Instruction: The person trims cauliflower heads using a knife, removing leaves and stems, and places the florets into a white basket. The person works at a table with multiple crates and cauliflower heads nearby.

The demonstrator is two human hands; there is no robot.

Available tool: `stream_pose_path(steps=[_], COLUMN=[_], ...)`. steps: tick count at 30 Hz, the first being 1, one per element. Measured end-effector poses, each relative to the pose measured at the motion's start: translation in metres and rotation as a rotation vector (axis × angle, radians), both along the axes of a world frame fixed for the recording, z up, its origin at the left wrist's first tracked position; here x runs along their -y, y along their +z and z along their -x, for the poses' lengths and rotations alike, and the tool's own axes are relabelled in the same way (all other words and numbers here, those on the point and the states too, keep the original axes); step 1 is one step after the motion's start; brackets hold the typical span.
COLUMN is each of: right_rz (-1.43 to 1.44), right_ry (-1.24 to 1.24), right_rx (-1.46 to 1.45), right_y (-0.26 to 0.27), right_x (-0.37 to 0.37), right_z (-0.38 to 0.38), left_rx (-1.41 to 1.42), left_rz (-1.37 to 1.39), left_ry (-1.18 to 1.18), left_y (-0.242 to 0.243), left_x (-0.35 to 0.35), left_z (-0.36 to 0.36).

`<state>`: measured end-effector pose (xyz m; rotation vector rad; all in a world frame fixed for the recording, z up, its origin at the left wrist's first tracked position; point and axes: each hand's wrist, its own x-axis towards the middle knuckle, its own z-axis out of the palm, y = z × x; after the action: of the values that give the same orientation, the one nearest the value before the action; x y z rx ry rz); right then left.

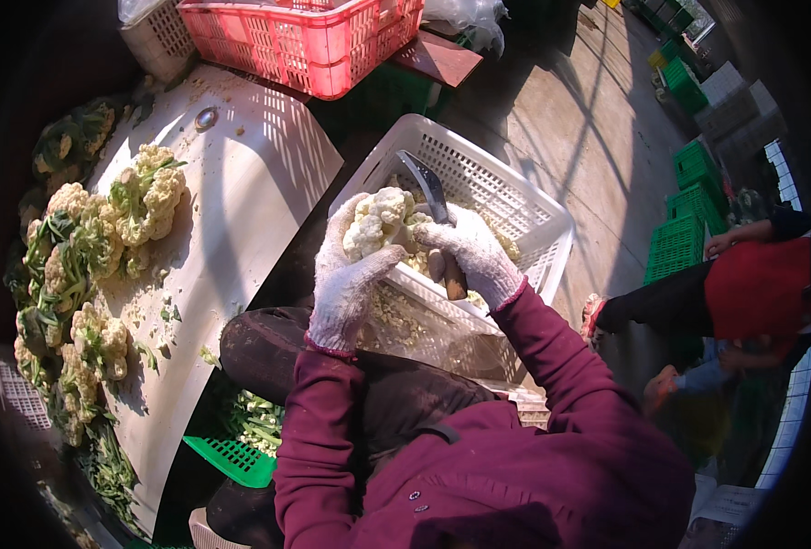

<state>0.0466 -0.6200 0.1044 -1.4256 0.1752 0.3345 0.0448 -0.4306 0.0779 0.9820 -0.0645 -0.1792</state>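
My left hand (pixel 350 274), in a white knit glove, grips a piece of cauliflower (pixel 377 223) with pale cream florets. In my gloved right hand (pixel 471 250) is a knife with a curved dark blade (pixel 427 180) and a wooden handle (pixel 455 278). The blade points up and away from me, just right of the cauliflower. Both hands are over the near side of a white plastic crate (pixel 532 199). Cauliflower pieces lie inside it, partly hidden by my hands.
Left, a pale metal tabletop (pixel 241 199) bears several cauliflower heads (pixel 148 199) and scraps. A red plastic crate (pixel 275 48) stands beyond it. Below, a green basket (pixel 237 460) is near leaf trimmings (pixel 258 418). At right are a person in red (pixel 755 285) and stacked green crates (pixel 677 250).
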Motion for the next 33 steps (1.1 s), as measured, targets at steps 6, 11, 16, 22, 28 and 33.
stream_pose_path(steps=[6,11,16,22,28,33], right_rz=[0.119,0.235,0.411,0.502,0.827,1.052], right_ry=[-0.075,-0.160,-0.196,-0.309,-0.169,-0.175], right_rx=[0.011,-0.006,-0.043,0.109,0.054,0.387], right_y=[0.026,0.010,-0.006,-0.040,-0.040,-0.032], right_x=[0.025,0.043,0.049,0.053,0.059,0.040], right_z=[-0.003,-0.012,-0.012,-0.013,-0.013,0.007], left_rx=[0.076,0.169,0.313,0.467,0.279,0.064], left_rz=[-0.179,-0.381,-0.547,-0.719,-0.641,-0.516], left_ry=[-0.096,-0.021,0.104,0.186,0.128,0.228], left_y=[0.008,-0.011,-0.047,-0.067,-0.078,-0.098], left_x=[0.021,0.046,0.070,0.074,0.075,0.069], left_z=[-0.028,-0.038,-0.035,-0.038,-0.031,-0.038])
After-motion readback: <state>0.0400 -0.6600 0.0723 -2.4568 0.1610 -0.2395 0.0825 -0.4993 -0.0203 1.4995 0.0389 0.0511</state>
